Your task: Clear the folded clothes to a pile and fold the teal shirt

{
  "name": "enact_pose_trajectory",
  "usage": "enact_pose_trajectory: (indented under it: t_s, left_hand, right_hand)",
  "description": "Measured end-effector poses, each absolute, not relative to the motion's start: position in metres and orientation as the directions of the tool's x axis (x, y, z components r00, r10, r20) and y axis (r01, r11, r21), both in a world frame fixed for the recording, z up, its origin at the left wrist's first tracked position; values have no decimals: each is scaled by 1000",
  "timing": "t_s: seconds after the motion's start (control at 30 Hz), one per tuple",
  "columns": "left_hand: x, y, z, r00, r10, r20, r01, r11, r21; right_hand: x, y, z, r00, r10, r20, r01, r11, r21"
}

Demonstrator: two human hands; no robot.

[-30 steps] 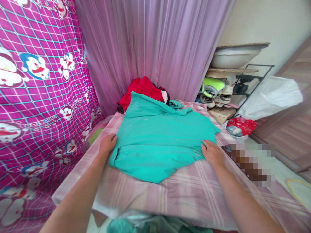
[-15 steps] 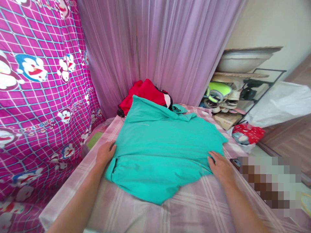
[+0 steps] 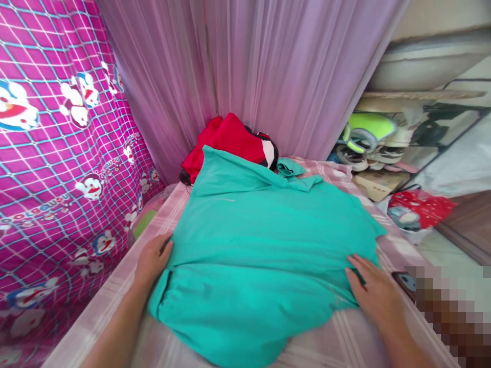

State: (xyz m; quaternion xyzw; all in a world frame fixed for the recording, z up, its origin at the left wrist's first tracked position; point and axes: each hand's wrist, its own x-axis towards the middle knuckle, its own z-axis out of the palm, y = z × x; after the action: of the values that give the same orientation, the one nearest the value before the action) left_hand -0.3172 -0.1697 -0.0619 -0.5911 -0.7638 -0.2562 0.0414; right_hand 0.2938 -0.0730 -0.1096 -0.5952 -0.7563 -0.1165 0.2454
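Pink cartoon sheet hangs at 9 o'clock, and a purple curtain hangs at 12 o'clock. On the bed lies a teal shirt, spread out, its long side running from 6 to 12 o'clock. The left hand lies flat and open on the shirt's left edge. The right hand lies flat and open on its right edge. Neither grip holds anything. Red clothes sit just behind the shirt. Shoes fill a rack at 2 o'clock.
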Motion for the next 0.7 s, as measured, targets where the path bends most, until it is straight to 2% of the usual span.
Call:
enact_pose_trajectory:
  t_s: [0.4, 0.7]
  left_hand:
    - [-312, -165, -55, -326, 893, 309, 932, 250, 261]
    - [-305, -163, -51, -317, 895, 313, 940, 254, 227]
  right_hand:
    - [280, -85, -98, -142, 843, 518, 957, 251, -145]
    - [280, -77, -101, -67, 864, 499, 952, 206, -228]
